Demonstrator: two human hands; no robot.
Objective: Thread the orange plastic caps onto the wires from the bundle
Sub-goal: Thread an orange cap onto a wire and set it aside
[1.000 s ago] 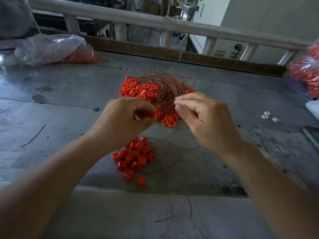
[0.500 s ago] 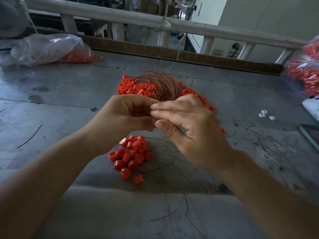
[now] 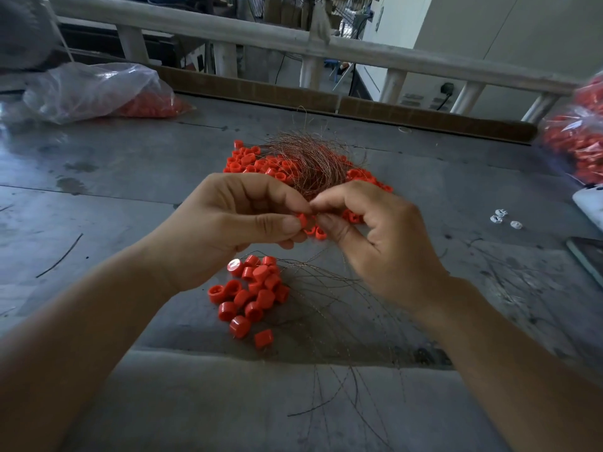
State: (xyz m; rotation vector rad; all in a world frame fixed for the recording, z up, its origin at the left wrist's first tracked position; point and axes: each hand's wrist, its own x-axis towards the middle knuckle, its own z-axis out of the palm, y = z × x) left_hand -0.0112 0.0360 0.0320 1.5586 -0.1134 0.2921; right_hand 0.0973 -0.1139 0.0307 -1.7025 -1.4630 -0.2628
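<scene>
My left hand [image 3: 228,223] pinches an orange cap [image 3: 302,219] between thumb and forefinger. My right hand [image 3: 375,236] meets it fingertip to fingertip and pinches a thin wire at the cap; the wire itself is too fine to follow. Behind both hands lies the copper wire bundle [image 3: 306,158] on top of a heap of loose orange caps [image 3: 257,163]. Nearer to me a second cluster of orange caps [image 3: 251,291] lies with wires [image 3: 329,295] fanning out to the right and toward the table's front edge.
A clear plastic bag [image 3: 98,89] with orange caps lies at the back left, another bag of caps [image 3: 577,141] at the right edge. Small white pieces [image 3: 504,218] and a dark flat object [image 3: 587,256] sit to the right. A railing [image 3: 293,44] runs behind the grey table [image 3: 98,190].
The hands, apart a second ago, came together and now meet at the fingertips over the cap. The right hand has shifted slightly right since half a second ago, uncovering the cap.
</scene>
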